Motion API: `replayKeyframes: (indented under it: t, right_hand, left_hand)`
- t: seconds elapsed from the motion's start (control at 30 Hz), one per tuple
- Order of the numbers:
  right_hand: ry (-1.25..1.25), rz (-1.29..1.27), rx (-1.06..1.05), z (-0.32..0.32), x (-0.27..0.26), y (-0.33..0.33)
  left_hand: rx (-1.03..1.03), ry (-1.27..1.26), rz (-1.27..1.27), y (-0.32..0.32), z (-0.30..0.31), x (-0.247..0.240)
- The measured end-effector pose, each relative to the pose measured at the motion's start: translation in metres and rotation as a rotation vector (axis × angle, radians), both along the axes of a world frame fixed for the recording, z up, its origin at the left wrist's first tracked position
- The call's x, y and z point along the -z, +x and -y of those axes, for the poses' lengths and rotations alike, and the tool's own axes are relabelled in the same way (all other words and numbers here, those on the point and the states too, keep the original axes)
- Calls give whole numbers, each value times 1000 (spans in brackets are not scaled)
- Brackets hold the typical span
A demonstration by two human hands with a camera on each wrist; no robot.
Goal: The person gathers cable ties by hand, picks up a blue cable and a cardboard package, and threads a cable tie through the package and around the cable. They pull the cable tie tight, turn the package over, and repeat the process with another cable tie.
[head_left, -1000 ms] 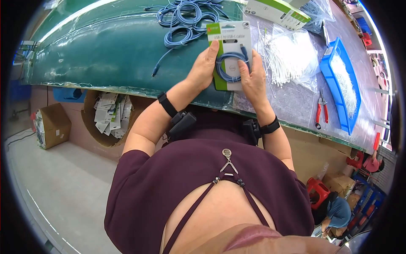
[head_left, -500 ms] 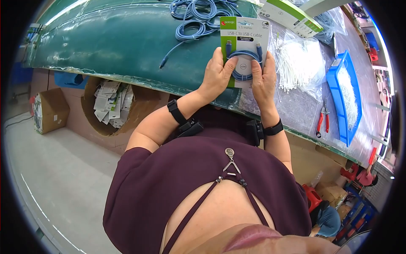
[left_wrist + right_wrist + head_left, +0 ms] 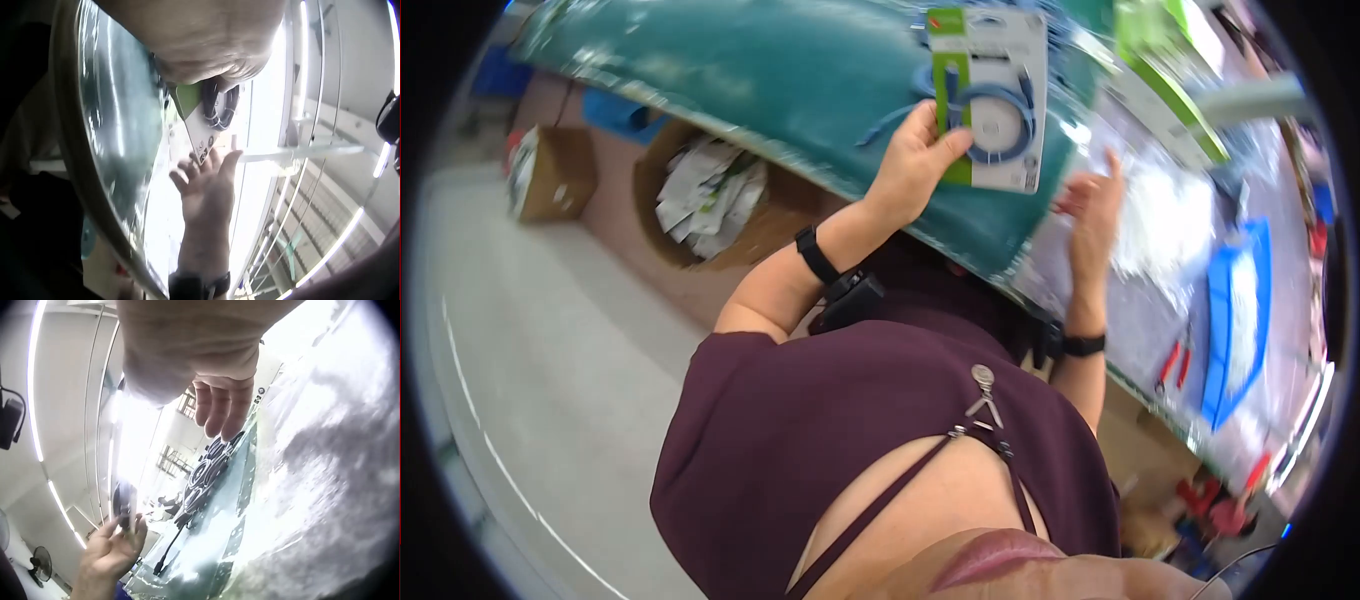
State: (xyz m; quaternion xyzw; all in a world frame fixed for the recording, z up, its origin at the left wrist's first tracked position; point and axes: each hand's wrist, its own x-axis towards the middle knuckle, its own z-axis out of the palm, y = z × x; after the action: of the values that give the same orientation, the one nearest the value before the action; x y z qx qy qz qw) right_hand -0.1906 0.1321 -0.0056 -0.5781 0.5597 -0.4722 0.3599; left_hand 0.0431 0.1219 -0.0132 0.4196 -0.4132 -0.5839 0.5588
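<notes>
My left hand (image 3: 915,165) pinches the lower left side of a green and white cable card (image 3: 1020,175), thumb on its front. A coiled blue USB-C cable (image 3: 1028,130) is fastened to that card. The card is raised over the green mat, overlapping the loose cables behind it in the head view. To the right of the card and apart from it, my right hand (image 3: 1093,225) holds nothing. Its fingers are spread and loosely bent, seen in the left wrist view beyond the card's corner (image 3: 202,147).
More blue cables (image 3: 200,478) lie on the green mat (image 3: 800,100). On the right are white ties (image 3: 1165,220), red-handled pliers (image 3: 1173,365), a blue tray (image 3: 1218,370) and green-white boxes (image 3: 1165,105). Below the table edge stands a carton (image 3: 650,205) of cards.
Both hands held the card before; my right hand has let go and moved right. My left hand keeps the card, now farther up in view. The head view has turned.
</notes>
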Motion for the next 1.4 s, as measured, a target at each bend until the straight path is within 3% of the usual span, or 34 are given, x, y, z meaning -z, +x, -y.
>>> replayKeyframes:
  t: [0.07,0.13,0.17,0.23,0.37,0.43,0.5,0.57,0.6,0.67,0.7,0.77,0.83,0.87,0.93,0.97,1.07,1.2,1.27,1.4]
  right_hand:
    - [-40,-62,-49,0,0,-11]
    - [-13,-54,-85,-3,12,-21]
    - [13,-61,-91,-5,17,-27]
    - [35,-55,-80,-11,23,-41]
    - [84,-148,-71,-6,19,-27]
    - [117,-235,16,-21,12,-37]
    - [41,-355,-83,-17,7,-29]
    - [46,-349,-44,-19,6,-29]
    - [31,-338,-53,-21,7,-29]
    - [28,-347,-16,-26,6,-27]
    - [9,-361,-11,-31,4,-28]
    - [15,-397,43,-36,2,-34]
    - [-69,-336,61,-42,-4,-51]
    - [-47,-367,113,-48,-8,-64]
    - [-14,-233,248,-54,-15,-87]
    - [-6,-154,301,-58,-17,-94]
    - [55,-168,322,-67,-6,-112]
    - [0,-278,244,-44,-11,-115]
    - [-32,-317,202,-20,-19,-107]
    - [-405,-678,135,89,-31,-125]
  left_hand:
    - [-142,55,8,55,-3,-2]
    - [-368,-18,-282,103,0,-4]
    - [-378,-31,-277,114,-2,-11]
    - [-608,201,-661,131,-7,-52]
    - [-571,116,-547,194,13,-25]
    - [-605,-1,88,271,55,35]
    - [-581,-124,113,290,102,43]
    - [-661,-356,349,271,136,32]
    - [-619,-348,344,250,143,25]
    - [-1149,-779,1516,193,143,7]
    - [-1108,-794,1493,164,137,2]
    - [-372,-885,1200,106,116,-5]
    - [53,-883,1004,56,91,-5]
    - [94,-898,951,38,79,-2]
    - [68,-865,1275,18,60,5]
    - [85,-877,1258,14,56,6]
    - [18,-680,1646,16,54,6]
    - [-25,-621,1728,32,53,10]
    - [54,-454,1695,45,50,14]
    - [20,-444,1707,49,37,7]
